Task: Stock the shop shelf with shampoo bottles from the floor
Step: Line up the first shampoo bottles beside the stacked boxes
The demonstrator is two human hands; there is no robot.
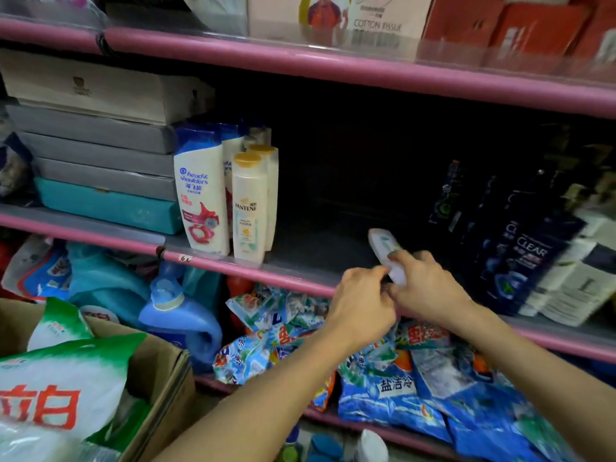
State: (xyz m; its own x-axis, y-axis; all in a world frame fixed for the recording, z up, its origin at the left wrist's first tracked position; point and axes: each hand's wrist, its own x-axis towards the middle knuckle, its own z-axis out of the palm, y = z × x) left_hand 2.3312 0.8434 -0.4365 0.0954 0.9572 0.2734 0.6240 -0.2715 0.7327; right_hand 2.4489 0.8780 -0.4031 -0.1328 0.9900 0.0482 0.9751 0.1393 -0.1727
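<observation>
Pink-edged shop shelving fills the view, and the middle shelf point(300, 258) has a dark, bare stretch between two groups of bottles. At the front lip of that stretch lies a small white plastic shampoo bottle with a green-marked label point(386, 253), tilted with its long axis running from the hands up and back into the shelf, its far end toward the left rear. The right hand point(425, 285) grips its near end with curled fingers; the left hand point(361, 298) touches the same end from the left, thumb and fingers pinched close, though motion blur hides exactly what they hold. Both hands are just at the shelf edge, the right one slightly deeper in, so it looks the better placed to stand the bottle upright.

To the left stand a white, blue-capped Head & Shoulders bottle point(201, 191) and cream Pantene bottles with yellow caps point(250, 201); to the right, dark blue Clear bottles point(520, 248) lean together. On the shelf below lie crumpled blue detergent sachets point(396, 381). At lower left, an open brown cardboard box point(156, 371) holds green-and-white bags of washing powder point(66, 385).
</observation>
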